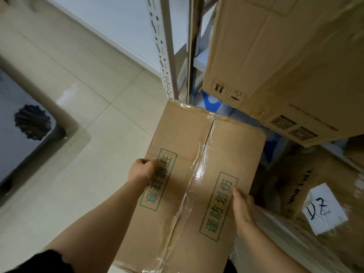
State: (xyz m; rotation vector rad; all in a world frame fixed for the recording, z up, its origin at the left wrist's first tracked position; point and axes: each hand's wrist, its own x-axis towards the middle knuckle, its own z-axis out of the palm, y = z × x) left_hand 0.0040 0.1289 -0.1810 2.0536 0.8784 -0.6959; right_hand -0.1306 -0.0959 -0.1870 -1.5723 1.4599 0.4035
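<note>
While your left hand and right hand grip the box by its long edges, fingers curled on, its length points toward the shelf, upper centre.

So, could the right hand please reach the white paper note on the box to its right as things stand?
Probably not yet: the right hand is busy holding the taped box with the left hand. The white note lies close by, nothing between, once it lets go.

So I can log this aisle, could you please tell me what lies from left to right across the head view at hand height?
left hand → taped box → right hand → white paper note
</note>
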